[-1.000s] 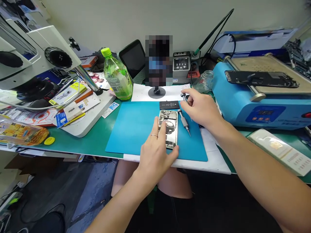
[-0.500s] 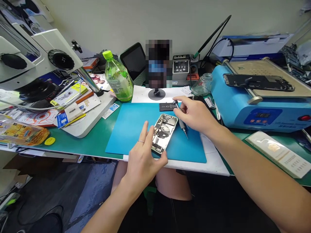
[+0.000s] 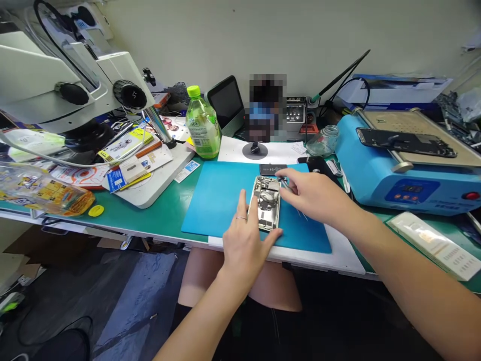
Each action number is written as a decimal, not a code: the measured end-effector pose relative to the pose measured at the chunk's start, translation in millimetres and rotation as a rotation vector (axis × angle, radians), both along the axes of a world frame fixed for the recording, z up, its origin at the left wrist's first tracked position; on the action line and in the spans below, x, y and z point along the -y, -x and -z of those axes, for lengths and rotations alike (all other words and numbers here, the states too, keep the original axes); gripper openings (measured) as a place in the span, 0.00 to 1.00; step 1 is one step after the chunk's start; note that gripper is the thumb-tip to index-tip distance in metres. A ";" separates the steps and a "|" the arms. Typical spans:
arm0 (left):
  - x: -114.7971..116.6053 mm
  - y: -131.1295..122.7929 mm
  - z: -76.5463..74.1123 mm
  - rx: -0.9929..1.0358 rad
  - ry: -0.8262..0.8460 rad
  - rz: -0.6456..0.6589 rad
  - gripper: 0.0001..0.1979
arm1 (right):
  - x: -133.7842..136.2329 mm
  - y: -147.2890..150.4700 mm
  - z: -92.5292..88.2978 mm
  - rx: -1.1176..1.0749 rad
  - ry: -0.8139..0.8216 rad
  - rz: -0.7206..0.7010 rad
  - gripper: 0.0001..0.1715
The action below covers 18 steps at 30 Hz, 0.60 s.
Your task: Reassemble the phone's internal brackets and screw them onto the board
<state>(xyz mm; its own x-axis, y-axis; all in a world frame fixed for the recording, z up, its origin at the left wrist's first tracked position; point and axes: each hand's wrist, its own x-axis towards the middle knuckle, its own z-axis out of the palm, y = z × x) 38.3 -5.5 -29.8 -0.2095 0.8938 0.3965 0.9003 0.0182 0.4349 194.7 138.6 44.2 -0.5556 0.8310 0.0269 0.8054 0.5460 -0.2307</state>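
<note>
An opened smartphone (image 3: 269, 204), its inner parts bare, lies on the blue mat (image 3: 218, 200). My left hand (image 3: 248, 235) steadies it, fingers along its left side and thumb at the bottom corner. To its upper right, my right hand (image 3: 311, 193) has its fingers closed on a grey screwdriver (image 3: 284, 184), mostly covered by the hand. Thin metal tips (image 3: 302, 216) show beneath that hand; I cannot tell which tool they belong to. A black phone battery (image 3: 273, 169) rests just behind the phone.
At left stand a microscope (image 3: 128, 95), a green bottle (image 3: 203, 125) and a lying plastic bottle (image 3: 48, 188). On the right, a blue heating machine (image 3: 361, 160) carries a black phone part (image 3: 406, 143). A glass jar (image 3: 323, 143) and white box (image 3: 432, 240) flank it.
The phone has turned to lie straighter before me. My right hand has come closer to its upper right edge, and the screwdriver is now mostly hidden. The camera view has shifted.
</note>
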 end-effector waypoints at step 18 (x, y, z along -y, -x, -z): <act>11.1 22.0 8.5 0.087 -0.137 0.234 0.28 | 55.8 -9.6 34.6 0.021 -0.257 -0.020 0.24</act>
